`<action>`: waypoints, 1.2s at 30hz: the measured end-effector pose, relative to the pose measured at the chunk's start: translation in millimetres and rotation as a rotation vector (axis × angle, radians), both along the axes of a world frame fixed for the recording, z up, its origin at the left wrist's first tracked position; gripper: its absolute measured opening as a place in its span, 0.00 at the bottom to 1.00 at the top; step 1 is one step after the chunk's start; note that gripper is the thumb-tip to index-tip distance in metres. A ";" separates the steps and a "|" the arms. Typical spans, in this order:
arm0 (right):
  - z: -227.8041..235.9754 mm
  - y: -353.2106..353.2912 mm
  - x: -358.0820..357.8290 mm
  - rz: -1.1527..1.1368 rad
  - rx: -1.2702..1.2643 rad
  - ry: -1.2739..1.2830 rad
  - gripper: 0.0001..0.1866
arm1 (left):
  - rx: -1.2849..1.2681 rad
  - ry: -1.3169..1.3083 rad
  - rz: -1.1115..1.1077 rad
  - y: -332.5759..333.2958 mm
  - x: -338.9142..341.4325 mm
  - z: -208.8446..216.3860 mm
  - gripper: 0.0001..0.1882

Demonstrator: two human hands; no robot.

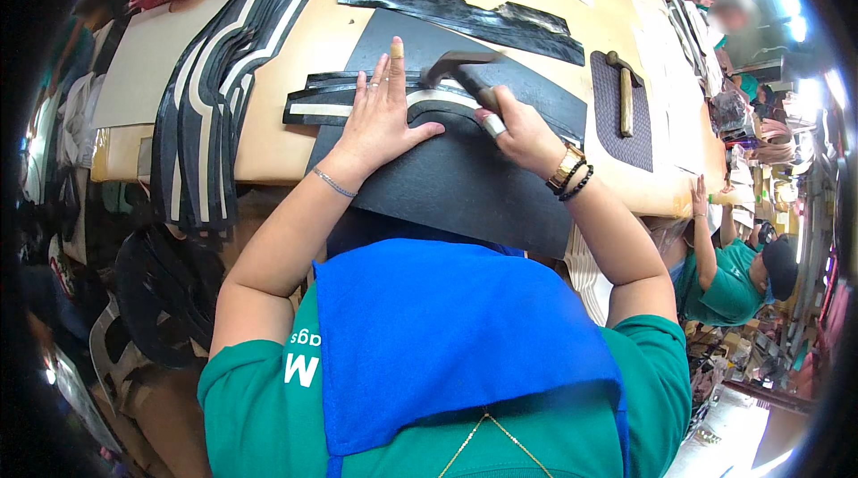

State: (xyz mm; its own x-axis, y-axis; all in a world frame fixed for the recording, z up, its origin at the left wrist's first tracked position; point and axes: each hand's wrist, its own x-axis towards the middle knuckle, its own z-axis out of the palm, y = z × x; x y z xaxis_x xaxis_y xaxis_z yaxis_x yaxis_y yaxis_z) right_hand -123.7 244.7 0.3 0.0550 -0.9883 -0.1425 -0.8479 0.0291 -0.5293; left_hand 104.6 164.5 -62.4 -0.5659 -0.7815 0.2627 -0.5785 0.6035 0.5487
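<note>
Evidently, the strip [322, 109] is laid, hammering apparently unfinished; your left hand [377, 121] lies spread on it, your right hand [527, 134] grips the hammer [474, 88].

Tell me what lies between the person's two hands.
Between left hand and right hand, the head view shows part of the black-and-white strip on the black board, and the hammer head.

Over the black board [447, 183], the right hand [527, 134] hides part of the blurred hammer [470, 83]. The left hand [380, 125] covers part of a strip [323, 109].
</note>
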 end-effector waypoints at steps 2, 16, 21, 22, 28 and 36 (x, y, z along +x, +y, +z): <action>1.6 -4.7 5.6 -0.008 -0.036 -0.022 0.17 | -0.016 0.019 0.008 -1.1 0.5 -1.8 0.73; -2.8 33.9 -40.7 -0.294 -0.086 -0.006 0.15 | -0.100 -0.365 -0.008 3.8 -3.6 0.9 0.51; -7.0 21.6 -30.9 -0.206 -0.047 0.019 0.16 | -0.100 -0.389 -0.002 2.9 -3.7 -0.3 0.50; -10.1 19.4 -29.9 -0.203 -0.099 -0.037 0.16 | -0.098 -0.396 -0.004 2.9 -4.5 0.6 0.50; -0.8 5.3 -9.6 -0.182 -0.093 -0.081 0.18 | -0.105 -0.288 0.010 2.9 -3.4 -4.0 0.56; 0.1 -9.2 -0.6 -0.100 0.048 0.035 0.19 | -0.096 -0.139 0.013 3.5 -4.9 -6.5 0.56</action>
